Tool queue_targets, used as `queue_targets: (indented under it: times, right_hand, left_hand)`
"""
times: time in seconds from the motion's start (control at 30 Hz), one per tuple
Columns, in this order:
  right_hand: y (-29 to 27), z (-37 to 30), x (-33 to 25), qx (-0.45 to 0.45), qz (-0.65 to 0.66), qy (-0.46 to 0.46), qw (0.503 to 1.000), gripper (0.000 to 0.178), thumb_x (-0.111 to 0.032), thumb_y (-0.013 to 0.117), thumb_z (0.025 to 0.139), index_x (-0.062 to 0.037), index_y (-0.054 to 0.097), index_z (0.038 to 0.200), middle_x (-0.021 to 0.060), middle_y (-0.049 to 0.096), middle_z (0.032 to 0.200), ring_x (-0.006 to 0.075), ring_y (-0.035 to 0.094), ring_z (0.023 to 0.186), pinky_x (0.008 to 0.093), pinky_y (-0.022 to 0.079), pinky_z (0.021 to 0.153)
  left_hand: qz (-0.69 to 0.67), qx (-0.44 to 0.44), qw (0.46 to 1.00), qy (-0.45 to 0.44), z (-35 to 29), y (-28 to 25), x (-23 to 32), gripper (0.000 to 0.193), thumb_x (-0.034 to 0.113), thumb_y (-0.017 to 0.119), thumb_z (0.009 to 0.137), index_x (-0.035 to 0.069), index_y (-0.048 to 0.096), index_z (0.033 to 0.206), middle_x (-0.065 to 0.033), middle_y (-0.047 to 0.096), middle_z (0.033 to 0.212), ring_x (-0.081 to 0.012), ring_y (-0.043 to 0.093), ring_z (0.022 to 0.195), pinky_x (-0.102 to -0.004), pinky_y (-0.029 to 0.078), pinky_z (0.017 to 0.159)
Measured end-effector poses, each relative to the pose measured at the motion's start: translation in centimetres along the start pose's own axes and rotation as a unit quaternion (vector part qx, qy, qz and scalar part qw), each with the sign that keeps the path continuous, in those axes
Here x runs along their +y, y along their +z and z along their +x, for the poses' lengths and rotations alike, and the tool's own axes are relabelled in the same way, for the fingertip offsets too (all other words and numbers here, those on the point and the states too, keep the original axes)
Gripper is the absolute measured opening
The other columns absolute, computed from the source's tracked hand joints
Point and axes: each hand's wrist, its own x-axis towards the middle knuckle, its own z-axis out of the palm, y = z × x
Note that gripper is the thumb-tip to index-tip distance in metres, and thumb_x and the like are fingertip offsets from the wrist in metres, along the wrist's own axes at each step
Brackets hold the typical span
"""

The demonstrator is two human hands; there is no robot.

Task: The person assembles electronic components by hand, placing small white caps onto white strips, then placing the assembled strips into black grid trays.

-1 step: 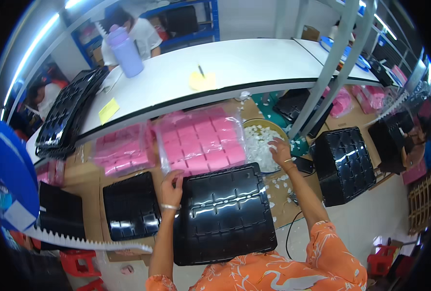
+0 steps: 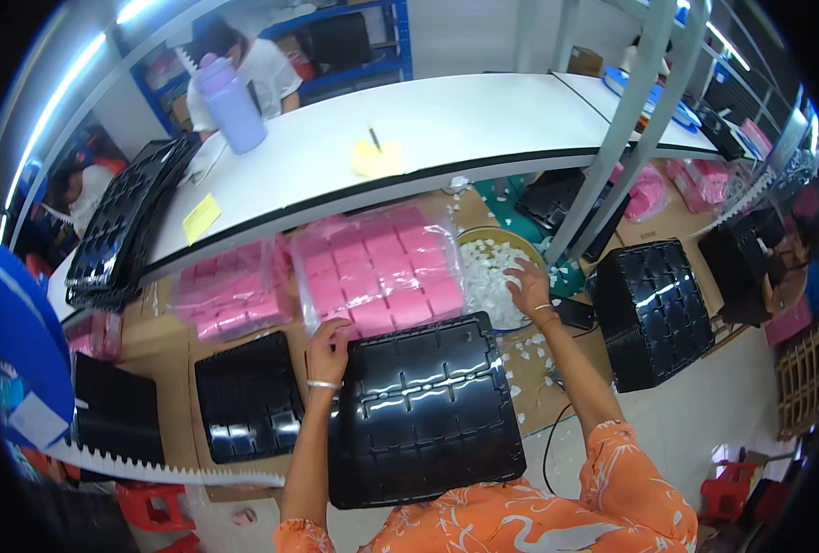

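At lower center of the head view, a large black tray [image 2: 428, 415] lies right in front of the person, glossy ribbed face up. Left hand [image 2: 326, 358] is at its upper left corner, fingers curled — can't tell if they grip the edge. Right hand [image 2: 526, 290] reaches over the bowl [image 2: 492, 234] beyond the tray's upper right corner, fingertips down among white pieces [image 2: 490, 288]; can't tell if they pinch one. Pink bundle [image 2: 382, 276] in clear wrap sits just beyond the tray. Smaller black tray [image 2: 248, 398] at left, black tray stack [image 2: 654, 309] at right. White tabletop [image 2: 483, 115] runs behind, higher up — lavender bottle [image 2: 232, 106] stands on it.
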Motion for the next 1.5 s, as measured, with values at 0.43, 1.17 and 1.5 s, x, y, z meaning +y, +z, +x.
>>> queue_targets:
  times: [0.43,1.17,1.5]
  right_hand:
    - [5.0,5.2,-5.9,-0.206,0.197,-0.196,0.938,0.024,-0.013,0.075,0.074,-0.0046,0.068,0.095,0.0104,0.065,0.095,0.0307,0.062,0.095,0.0377,0.05,0.086]
    - [3.6,8.3,-9.7,-0.185,0.179,-0.237,0.937,0.011,-0.015,0.066,0.081,-0.0045,0.067,0.086,0.0109,0.066,0.084,0.0306,0.064,0.081,0.0389,0.052,0.074]
    - [0.1,13.0,-16.1,-0.177,0.328,-0.1,0.923,0.015,-0.018,0.06,0.095,-0.0055,0.054,0.099,0.006,0.06,0.083,0.0153,0.057,0.07,0.032,0.049,0.064]
  left_hand:
    - [0.132,-0.034,0.991,-0.003,4.8,4.1,-6.3,0.011,-0.002,0.068,0.071,0.002,0.066,0.081,-0.0137,0.062,0.078,-0.0277,0.064,0.07,-0.0369,0.052,0.063]
    - [0.068,0.053,0.995,0.041,2.5,4.9,-1.3,0.03,0.009,0.076,0.071,0.005,0.066,0.099,-0.0156,0.061,0.098,-0.0332,0.059,0.096,-0.0414,0.047,0.083]
    - [0.232,0.129,0.964,-0.03,1.9,10.5,6.8,0.109,0.036,0.086,0.063,0.006,0.026,0.149,-0.0255,0.027,0.148,-0.0442,0.025,0.139,-0.0557,0.023,0.109]
